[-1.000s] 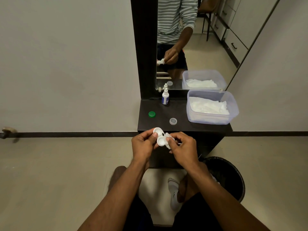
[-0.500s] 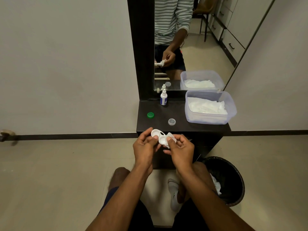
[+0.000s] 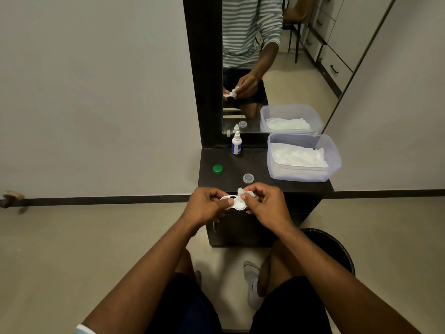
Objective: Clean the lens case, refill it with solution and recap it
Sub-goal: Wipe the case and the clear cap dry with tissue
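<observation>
I hold the white lens case (image 3: 237, 204) in front of the dark shelf's front edge. My left hand (image 3: 204, 207) pinches its left well between thumb and fingers. My right hand (image 3: 266, 204) presses a small white tissue (image 3: 242, 192) onto the case's right well. Both wells are uncapped. A green cap (image 3: 217, 169) and a clear cap (image 3: 248, 178) lie on the dark shelf (image 3: 228, 182). The small solution bottle (image 3: 236, 143) stands upright at the back of the shelf, by the mirror.
A clear plastic tub of white tissues (image 3: 304, 158) fills the shelf's right side. A black bin (image 3: 334, 249) stands on the floor at the right, below the shelf. The mirror (image 3: 277, 63) rises behind the shelf. My knees and a white shoe (image 3: 252, 283) are below.
The case has turned flatter in my hands, and my right hand has shifted the tissue over the right well. The view has tilted slightly.
</observation>
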